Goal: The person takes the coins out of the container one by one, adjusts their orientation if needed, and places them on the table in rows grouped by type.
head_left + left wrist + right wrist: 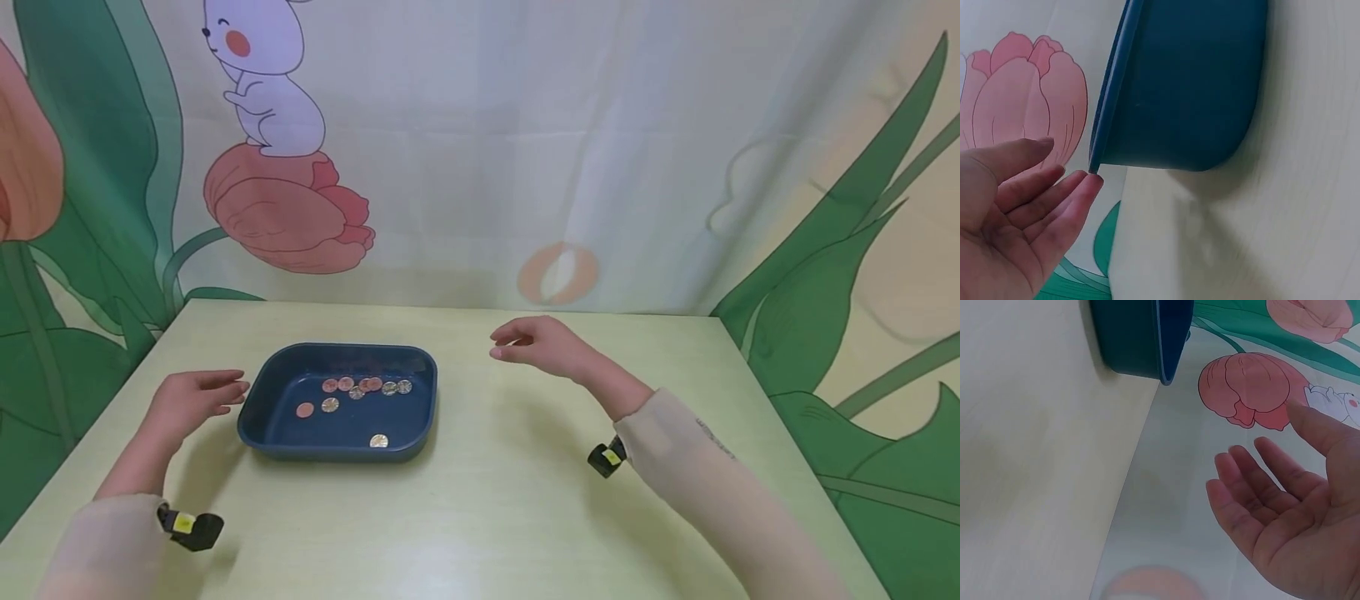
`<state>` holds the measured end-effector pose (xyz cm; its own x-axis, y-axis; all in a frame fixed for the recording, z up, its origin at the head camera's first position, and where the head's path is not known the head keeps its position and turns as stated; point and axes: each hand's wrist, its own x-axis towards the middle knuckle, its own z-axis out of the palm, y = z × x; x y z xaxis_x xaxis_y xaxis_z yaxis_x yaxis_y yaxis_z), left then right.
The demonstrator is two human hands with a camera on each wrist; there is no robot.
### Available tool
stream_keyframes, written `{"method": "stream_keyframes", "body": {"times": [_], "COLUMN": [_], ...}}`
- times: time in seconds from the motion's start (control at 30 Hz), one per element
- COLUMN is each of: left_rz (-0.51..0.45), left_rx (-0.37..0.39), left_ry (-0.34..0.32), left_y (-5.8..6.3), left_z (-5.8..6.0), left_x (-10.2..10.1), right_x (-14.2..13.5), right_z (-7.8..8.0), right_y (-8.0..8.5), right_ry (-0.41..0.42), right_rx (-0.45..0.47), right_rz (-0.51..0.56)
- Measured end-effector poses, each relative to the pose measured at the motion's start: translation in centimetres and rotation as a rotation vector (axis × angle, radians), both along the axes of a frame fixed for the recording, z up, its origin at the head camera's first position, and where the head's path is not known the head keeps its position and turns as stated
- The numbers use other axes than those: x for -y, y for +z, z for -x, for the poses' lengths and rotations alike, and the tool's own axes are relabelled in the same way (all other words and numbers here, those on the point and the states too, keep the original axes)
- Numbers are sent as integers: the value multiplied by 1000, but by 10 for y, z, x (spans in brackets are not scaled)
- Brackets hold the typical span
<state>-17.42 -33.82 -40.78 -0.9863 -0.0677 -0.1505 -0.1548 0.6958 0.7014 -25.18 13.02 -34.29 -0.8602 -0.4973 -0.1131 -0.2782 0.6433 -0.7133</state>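
A dark blue tray (322,452) with rounded corners rests on the table, left of the middle. Copper-coloured coins (304,410) and silvery coins (378,441) lie on its floor, several in a loose row towards the back. My left hand (192,402) is beside the tray's left end, fingers loosely extended; in the left wrist view its fingertips (1094,180) are right at the rim. My right hand (546,346) hovers over the table to the right of the tray, apart from it, fingers relaxed and slightly bent with nothing in them.
The pale table (480,517) reaches back to a hanging cloth (465,167) printed with flowers, leaves and a white animal. Each wrist carries a small black camera, one on the left (193,530) and one on the right (607,457), below the sleeves.
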Motion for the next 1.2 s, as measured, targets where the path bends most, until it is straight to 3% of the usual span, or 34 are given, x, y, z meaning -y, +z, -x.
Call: {"method": "stream_keyframes", "body": {"times": [0.23,0.5,0.7,1.2], "left_rz": [-225,-448,-624,-676], "left_rx": [61,101,92,100], "left_ry": [28,-15,-34,-21], "left_y": [-15,-35,-43,-46], "left_z": [0,3,3,4], "left_x": [6,12,13,12], "right_x": [16,41,65,121], "right_z": [17,29,37,61], "right_y": [4,7,10,5], "right_ry": [38,68,104,133], "right_rx": [105,252,330,582], "right_rz": [33,66,60,58]}}
